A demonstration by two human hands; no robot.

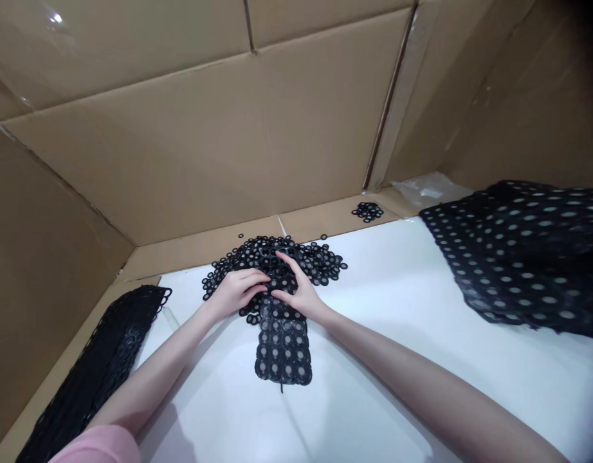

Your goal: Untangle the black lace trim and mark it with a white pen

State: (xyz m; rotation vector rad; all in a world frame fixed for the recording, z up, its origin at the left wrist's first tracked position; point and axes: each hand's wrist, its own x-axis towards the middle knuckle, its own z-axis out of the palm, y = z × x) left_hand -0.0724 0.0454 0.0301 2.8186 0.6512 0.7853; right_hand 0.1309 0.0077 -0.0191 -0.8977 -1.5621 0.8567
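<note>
Perforated black strip [283, 354], one: on the white tabletop [374, 308], below the hands; four holes across, still joined. Left hand [242, 288], one: fingers and thumb nearly closed at the strip's upper end; grip cannot be told. Right hand [297, 290], one: thumb and forefinger spread apart. Loose black rings [328, 262], one heap: uncountable, seemingly the finished part. Small ring cluster [367, 211], one. Seemingly left: perforated sheet pile [518, 257], one; long black bundle [98, 360], one; layers uncountable.
</note>
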